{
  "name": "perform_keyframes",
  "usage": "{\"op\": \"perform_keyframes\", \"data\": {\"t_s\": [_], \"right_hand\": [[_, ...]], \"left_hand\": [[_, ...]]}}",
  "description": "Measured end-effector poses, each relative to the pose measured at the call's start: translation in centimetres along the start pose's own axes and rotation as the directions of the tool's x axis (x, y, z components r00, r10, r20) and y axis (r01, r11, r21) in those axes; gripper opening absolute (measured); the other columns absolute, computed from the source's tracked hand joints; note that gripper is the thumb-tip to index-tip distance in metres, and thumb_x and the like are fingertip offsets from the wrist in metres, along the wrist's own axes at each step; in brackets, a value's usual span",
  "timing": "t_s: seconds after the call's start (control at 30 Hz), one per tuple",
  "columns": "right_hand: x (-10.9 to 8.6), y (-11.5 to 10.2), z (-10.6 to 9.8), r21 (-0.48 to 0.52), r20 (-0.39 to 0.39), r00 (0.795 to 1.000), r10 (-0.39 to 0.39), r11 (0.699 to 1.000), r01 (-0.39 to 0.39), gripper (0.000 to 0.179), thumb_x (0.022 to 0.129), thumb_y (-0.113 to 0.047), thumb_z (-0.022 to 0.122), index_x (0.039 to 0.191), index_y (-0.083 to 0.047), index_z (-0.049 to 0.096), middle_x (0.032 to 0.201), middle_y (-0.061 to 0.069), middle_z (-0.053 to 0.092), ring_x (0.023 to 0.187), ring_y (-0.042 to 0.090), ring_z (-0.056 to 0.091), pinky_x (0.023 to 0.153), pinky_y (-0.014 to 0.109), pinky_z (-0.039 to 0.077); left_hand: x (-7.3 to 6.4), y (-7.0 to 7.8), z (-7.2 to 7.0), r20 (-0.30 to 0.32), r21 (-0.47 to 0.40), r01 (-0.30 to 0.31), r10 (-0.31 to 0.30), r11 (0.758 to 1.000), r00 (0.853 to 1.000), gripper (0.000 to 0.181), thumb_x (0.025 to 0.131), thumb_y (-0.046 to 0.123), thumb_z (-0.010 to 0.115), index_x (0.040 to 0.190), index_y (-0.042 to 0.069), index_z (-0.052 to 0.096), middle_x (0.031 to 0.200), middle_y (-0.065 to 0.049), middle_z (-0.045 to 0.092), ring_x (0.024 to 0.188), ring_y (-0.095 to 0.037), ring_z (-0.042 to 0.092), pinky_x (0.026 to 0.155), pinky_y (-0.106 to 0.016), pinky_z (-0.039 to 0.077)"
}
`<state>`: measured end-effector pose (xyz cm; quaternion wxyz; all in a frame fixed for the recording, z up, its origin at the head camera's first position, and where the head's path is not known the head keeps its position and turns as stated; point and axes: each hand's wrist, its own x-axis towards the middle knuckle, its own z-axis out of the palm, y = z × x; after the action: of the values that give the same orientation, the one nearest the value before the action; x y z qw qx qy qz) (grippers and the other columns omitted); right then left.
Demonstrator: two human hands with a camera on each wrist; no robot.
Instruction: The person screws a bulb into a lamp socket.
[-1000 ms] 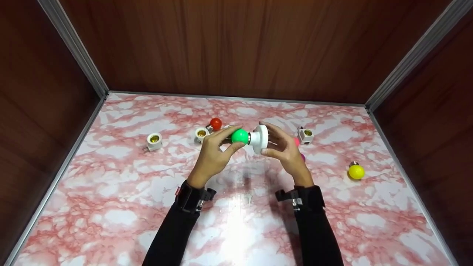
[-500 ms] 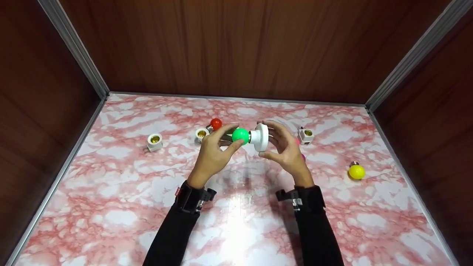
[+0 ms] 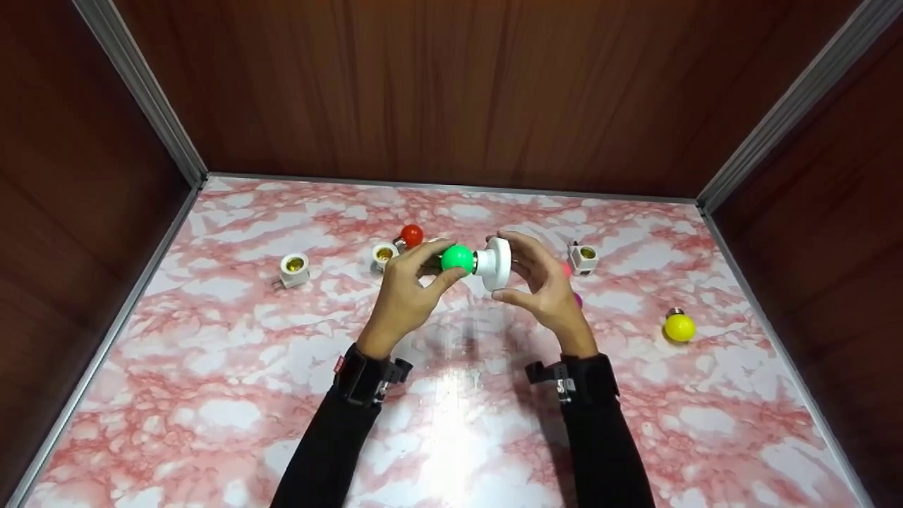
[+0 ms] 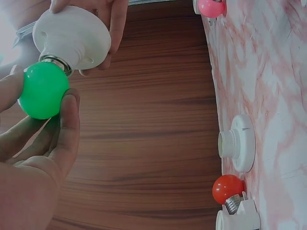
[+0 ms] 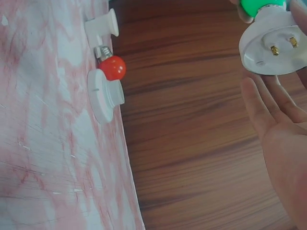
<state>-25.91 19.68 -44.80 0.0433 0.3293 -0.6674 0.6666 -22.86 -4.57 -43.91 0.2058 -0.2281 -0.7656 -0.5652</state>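
My left hand (image 3: 409,298) pinches a green light bulb (image 3: 457,260) between thumb and fingers, held above the table. Facing it, my right hand (image 3: 549,288) grips the rim of a white round lamp holder (image 3: 501,264), whose neck points left at the bulb. In the left wrist view the bulb's metal cap (image 4: 55,61) sits at the mouth of that neck, with a strip of metal showing. How deep the thread goes is hidden. Two brass screws (image 5: 275,50) show on the holder's underside in the right wrist view.
On the marbled table lie a red bulb (image 3: 412,235) touching a white plug-in socket (image 3: 384,255), another socket at left (image 3: 295,271), one at right (image 3: 583,259), and a yellow bulb (image 3: 680,327). Behind my right hand are pink (image 3: 566,270) and purple (image 3: 578,300) bulbs. A second round holder (image 4: 243,143) stands near the red bulb.
My left thumb and fingers have shifted slightly on the green bulb. Bulb and lamp holder stay together in nearly the same place; the right hand's grip has shifted a little on the rim.
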Motion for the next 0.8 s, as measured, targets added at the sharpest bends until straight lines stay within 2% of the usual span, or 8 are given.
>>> {"op": "perform_keyframes", "data": {"t_s": [0.17,0.27,0.57,0.8], "right_hand": [[-0.11,0.12,-0.06,-0.011,0.007,1.000,0.017,1.000,-0.017,0.082,0.079,0.018,0.081,0.153,0.009,0.048,0.147,0.031,0.061,0.134,0.016,0.066,0.117,0.027,0.054],[-0.11,0.23,-0.03,-0.020,0.016,0.999,0.032,0.999,-0.032,0.081,0.080,0.017,0.081,0.153,0.005,0.049,0.147,0.034,0.060,0.134,0.016,0.066,0.117,0.028,0.054],[-0.12,0.35,0.12,-0.043,0.013,0.996,0.090,0.995,-0.089,0.077,0.082,0.010,0.082,0.153,0.000,0.053,0.143,0.030,0.065,0.131,0.015,0.068,0.115,0.028,0.056],[-0.32,0.54,-0.08,-0.035,0.018,0.995,0.098,0.995,-0.098,0.075,0.085,0.007,0.082,0.153,0.002,0.052,0.139,0.012,0.071,0.128,0.013,0.068,0.112,0.027,0.057]], "left_hand": [[-0.06,-0.02,-0.08,0.002,0.013,-0.017,0.017,1.000,1.000,0.047,0.093,0.020,0.081,0.132,-0.003,0.070,0.122,-0.020,0.077,0.101,-0.028,0.079,0.089,-0.032,0.067],[-0.15,-0.07,-0.18,0.001,0.023,-0.019,0.019,1.000,1.000,0.046,0.093,0.020,0.081,0.132,-0.003,0.070,0.121,-0.020,0.077,0.100,-0.028,0.079,0.088,-0.032,0.067],[-0.22,-0.32,-0.40,0.013,0.045,-0.015,0.014,0.999,1.000,0.044,0.094,0.020,0.081,0.130,-0.002,0.072,0.118,-0.020,0.077,0.098,-0.026,0.078,0.087,-0.030,0.067],[-0.11,-0.41,-0.29,0.031,0.042,-0.020,0.018,0.999,0.999,0.043,0.094,0.021,0.080,0.130,-0.001,0.072,0.118,-0.019,0.077,0.098,-0.025,0.078,0.087,-0.029,0.067]]}}
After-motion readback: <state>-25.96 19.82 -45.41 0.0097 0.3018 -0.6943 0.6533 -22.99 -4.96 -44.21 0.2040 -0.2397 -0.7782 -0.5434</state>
